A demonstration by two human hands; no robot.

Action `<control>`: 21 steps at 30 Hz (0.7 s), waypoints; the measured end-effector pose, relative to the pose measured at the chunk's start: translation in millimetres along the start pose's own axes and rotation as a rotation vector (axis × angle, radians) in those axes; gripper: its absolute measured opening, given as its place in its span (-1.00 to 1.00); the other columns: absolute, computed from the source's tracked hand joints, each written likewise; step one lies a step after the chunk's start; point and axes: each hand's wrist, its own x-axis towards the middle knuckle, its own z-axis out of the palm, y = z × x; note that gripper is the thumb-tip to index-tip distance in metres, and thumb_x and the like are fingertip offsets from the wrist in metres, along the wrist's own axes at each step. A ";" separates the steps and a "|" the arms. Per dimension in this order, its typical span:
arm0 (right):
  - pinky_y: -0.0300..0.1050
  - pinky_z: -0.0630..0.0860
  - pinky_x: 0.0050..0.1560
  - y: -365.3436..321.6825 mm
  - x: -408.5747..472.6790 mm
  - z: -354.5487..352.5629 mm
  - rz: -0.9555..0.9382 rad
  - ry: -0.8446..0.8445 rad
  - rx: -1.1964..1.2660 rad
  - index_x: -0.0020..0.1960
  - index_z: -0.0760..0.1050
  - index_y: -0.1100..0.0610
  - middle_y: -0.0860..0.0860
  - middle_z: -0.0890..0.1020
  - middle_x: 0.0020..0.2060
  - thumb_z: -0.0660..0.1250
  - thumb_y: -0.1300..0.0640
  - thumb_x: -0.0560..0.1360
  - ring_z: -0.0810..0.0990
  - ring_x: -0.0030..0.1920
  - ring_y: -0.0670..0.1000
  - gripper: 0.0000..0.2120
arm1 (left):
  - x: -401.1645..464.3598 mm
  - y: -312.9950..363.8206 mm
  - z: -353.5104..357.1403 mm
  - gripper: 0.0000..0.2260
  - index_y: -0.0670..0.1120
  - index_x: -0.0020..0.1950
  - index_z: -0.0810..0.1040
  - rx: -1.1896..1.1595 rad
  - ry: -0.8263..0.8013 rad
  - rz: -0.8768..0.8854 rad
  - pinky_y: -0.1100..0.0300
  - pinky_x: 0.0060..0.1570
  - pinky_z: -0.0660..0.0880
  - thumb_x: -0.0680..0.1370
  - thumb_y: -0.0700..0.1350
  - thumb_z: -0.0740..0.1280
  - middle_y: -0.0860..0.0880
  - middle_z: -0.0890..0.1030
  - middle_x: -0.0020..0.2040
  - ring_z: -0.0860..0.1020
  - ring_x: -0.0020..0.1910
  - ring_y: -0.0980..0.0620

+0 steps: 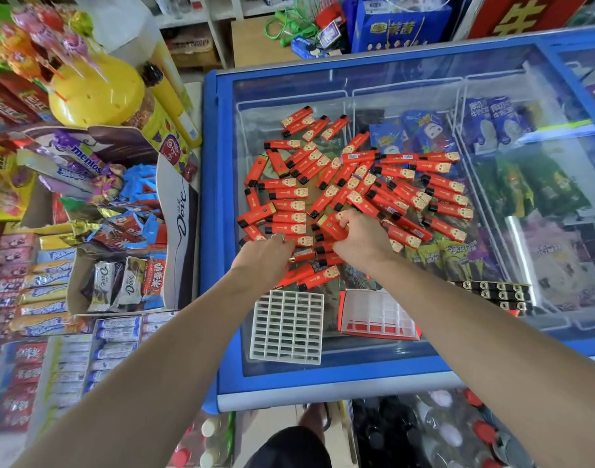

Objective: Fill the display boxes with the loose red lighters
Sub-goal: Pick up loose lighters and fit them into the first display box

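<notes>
Several loose red lighters lie scattered over the glass lid of a blue freezer. My right hand grips a few red lighters at the near edge of the pile. My left hand, a ring on one finger, has its fingers curled down onto lighters beside it; what it holds is hidden under the hand. Nearer to me stand a white grid tray and a red display box with a white grid insert, both with empty cells. A row of black-topped lighters sits right of the box.
Sweets and chocolate boxes crowd the counter on the left, with a yellow lollipop stand behind. Ice cream packets show under the freezer glass. Bottles stand on the floor below.
</notes>
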 end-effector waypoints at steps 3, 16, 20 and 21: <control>-0.08 0.39 -0.35 -1.1 -0.9 -2.7 0.009 -0.016 0.032 0.06 0.45 0.14 0.02 0.57 -0.18 0.41 0.23 0.41 0.59 -0.20 0.11 -0.75 | -4.6 -6.6 1.7 -0.72 -0.09 0.30 0.48 -0.170 0.009 -0.024 0.05 -0.20 0.46 0.62 -0.04 0.29 -0.07 0.51 0.21 0.61 0.01 -0.14; -0.11 0.23 -0.37 -21.0 -11.3 1.1 -0.050 -0.275 0.017 -0.19 0.21 -0.08 -0.03 0.39 -0.27 0.27 0.19 0.52 0.37 -0.33 -0.04 -0.72 | -32.6 -9.9 3.6 -0.78 -0.03 0.18 0.39 -0.953 -0.136 -0.236 0.07 -0.24 0.48 0.57 -0.26 0.21 -0.15 0.57 -0.04 0.54 -0.15 -0.10; -0.09 0.22 -0.37 -19.7 -15.7 5.8 -0.115 -0.278 -0.126 0.06 0.28 0.12 0.01 0.42 -0.20 0.27 0.20 0.57 0.39 -0.28 -0.01 -0.83 | -31.4 4.8 9.9 -0.78 -0.01 0.12 0.38 -0.847 -0.068 -0.239 0.09 -0.29 0.50 0.54 -0.13 0.35 -0.02 0.53 -0.11 0.53 -0.22 -0.01; -0.08 0.25 -0.36 -18.6 -16.4 7.0 -0.143 -0.248 -0.183 0.11 0.30 0.14 0.05 0.47 -0.14 0.29 0.20 0.57 0.43 -0.24 0.03 -0.80 | -31.7 7.8 12.1 -0.73 0.02 0.13 0.37 -0.773 -0.058 -0.233 0.04 -0.23 0.57 0.51 -0.06 0.39 0.00 0.56 -0.08 0.57 -0.17 -0.02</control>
